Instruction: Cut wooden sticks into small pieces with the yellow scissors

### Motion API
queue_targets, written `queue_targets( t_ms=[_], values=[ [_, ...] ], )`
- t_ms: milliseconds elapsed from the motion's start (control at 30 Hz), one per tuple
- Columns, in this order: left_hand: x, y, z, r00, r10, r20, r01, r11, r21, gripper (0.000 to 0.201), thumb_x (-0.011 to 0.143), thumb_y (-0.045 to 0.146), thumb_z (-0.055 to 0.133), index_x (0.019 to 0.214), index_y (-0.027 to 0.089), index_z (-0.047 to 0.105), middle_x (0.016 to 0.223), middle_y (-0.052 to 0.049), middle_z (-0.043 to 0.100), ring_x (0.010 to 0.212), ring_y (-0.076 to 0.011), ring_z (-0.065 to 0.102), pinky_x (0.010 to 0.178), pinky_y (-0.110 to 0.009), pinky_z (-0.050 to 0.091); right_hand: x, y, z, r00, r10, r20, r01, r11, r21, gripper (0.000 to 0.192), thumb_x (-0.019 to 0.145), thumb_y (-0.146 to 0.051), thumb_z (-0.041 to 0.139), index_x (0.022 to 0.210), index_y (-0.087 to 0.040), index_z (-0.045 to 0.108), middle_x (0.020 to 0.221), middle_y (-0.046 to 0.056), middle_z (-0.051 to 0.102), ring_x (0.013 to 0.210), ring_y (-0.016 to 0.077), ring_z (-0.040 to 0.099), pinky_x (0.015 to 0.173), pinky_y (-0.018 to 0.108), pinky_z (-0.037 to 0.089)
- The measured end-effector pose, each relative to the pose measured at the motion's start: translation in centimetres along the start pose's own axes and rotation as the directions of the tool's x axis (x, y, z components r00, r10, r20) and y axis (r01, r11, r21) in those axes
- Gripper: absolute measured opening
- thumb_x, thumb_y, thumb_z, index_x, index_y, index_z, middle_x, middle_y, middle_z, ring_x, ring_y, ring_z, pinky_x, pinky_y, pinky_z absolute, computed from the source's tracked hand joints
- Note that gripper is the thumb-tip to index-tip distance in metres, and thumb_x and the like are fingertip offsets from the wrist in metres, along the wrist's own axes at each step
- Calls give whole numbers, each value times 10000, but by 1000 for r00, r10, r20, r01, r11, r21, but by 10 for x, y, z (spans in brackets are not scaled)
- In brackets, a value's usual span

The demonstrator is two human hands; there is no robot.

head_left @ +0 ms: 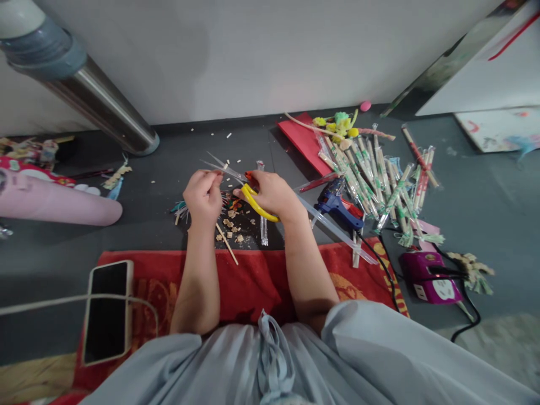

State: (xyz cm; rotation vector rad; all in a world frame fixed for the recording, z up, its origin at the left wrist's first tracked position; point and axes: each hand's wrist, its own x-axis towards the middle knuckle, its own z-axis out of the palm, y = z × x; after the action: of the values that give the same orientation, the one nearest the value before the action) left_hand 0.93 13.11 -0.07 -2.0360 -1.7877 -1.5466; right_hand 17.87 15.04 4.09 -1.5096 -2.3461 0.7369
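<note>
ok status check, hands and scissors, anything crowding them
Right hand grips yellow scissors. Left hand pinches a thin stick, too small to point. Cut bits below, glue gun beside.

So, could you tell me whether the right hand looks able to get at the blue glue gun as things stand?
Probably yes: the glue gun lies just beside the right hand with nothing between them, though that hand already holds the yellow scissors.

Home floor, craft clutter: glue gun [337,205]
</note>
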Motion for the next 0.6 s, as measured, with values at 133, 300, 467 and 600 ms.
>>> queue_targets(
  t_ms=[133, 300, 467, 600],
  values=[
    [0, -1, 0, 1000, -17, 16, 16, 1000, 21, 240, 882, 277, 471, 730, 193, 638, 731, -24, 618, 743, -132, 584, 726, -273, 446, 0, 0, 1, 1000, 27, 6, -27, 1000, -7, 537, 791, -681, 460, 889, -172, 601, 811, 83, 669, 712, 195, 594, 597, 273, 345],
    [0, -2, 1, 1000, -8, 11, 8, 1000, 27, 252, 885, 273, 460, 722, 187, 632, 726, -28, 618, 738, -134, 581, 725, -278, 444, 1, -1, 2, 999, 49, 8, -48, 998, -33, 561, 773, -718, 447, 830, -181, 596, 800, 92, 672, 726, 221, 612, 591, 282, 352],
    [1, -5, -1, 999, -38, -1, 39, 999, 21, 253, 883, 297, 473, 714, 188, 627, 713, -29, 620, 726, -137, 580, 721, -281, 445, 1, -3, 5, 998, 57, -3, -57, 997, -59, 627, 779, -752, 394, 878, -162, 582, 857, 137, 676, 784, 253, 631, 633, 302, 389],
    [1, -5, -1, 997, -72, 21, 72, 997, 14, 240, 872, 293, 482, 735, 190, 650, 726, -23, 633, 730, -129, 586, 720, -271, 452, 1, -1, 4, 1000, 24, 6, -24, 999, -22, 653, 778, -752, 402, 964, -148, 567, 911, 137, 672, 851, 256, 630, 701, 313, 415]
  ],
)
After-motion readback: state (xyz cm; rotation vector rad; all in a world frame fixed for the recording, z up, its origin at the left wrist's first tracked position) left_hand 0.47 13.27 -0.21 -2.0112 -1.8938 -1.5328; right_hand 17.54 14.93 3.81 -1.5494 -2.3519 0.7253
